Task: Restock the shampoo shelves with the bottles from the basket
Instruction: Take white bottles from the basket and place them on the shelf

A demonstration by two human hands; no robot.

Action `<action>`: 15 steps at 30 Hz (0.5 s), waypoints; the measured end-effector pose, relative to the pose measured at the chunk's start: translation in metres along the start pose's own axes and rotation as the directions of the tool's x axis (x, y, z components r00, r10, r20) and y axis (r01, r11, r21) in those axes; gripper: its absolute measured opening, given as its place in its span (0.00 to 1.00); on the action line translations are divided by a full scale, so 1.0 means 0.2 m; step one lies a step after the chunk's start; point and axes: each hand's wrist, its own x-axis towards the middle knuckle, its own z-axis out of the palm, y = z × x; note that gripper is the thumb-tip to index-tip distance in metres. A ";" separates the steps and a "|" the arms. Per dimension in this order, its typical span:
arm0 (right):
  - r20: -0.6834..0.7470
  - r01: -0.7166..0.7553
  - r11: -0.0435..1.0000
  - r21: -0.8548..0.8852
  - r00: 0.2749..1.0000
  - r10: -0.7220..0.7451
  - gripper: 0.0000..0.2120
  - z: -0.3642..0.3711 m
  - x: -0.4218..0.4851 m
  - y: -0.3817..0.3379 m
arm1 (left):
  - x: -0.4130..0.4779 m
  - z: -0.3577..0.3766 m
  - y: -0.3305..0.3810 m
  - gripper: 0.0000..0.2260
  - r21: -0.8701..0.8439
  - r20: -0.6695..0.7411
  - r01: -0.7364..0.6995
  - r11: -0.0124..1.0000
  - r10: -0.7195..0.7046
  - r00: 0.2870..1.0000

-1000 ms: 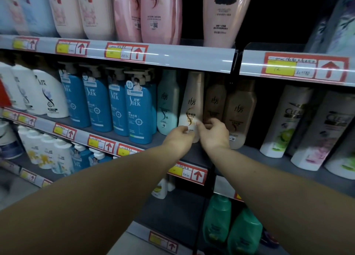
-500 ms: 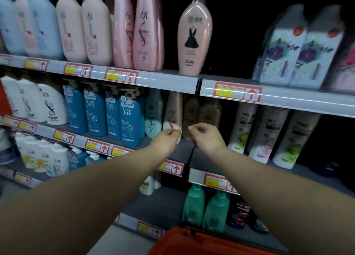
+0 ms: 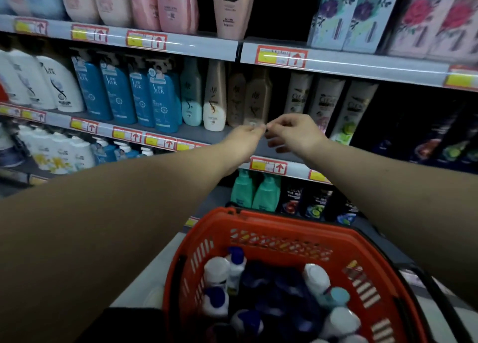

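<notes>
While beyond basket, hands before bottles.

Below me a red slotted basket, white and dark blue bottles crowded inside it, ahead of me grey shelves fully stocked, rows standing upright.

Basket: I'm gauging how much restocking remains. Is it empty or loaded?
Loaded. Several white and dark blue bottles show inside the red basket.

Both hands pull back from the shelf: the left hand comes off the cream bottle, its fingertips meeting the right hand, and the red basket swings into view below.
</notes>
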 end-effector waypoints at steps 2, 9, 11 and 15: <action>0.023 -0.006 1.000 -0.024 1.000 0.006 0.05 -0.04 -0.07 0.02 | -0.06 0.06 -0.01 0.18 0.027 0.025 -0.018 0.999 0.018 1.000; 0.111 -0.172 0.983 -0.058 0.978 0.178 0.05 -0.10 -0.28 0.32 | -0.16 0.17 -0.30 0.14 0.176 0.137 0.055 0.983 -0.080 0.987; 0.134 -0.215 0.972 -0.090 0.965 0.226 0.05 -0.09 -0.33 0.43 | -0.18 0.20 -0.39 0.16 0.218 0.153 0.083 0.972 -0.118 0.981; 0.163 -0.266 0.957 -0.116 0.945 0.282 0.05 -0.05 -0.41 0.61 | -0.19 0.24 -0.54 0.18 0.288 0.185 0.120 0.950 -0.179 0.966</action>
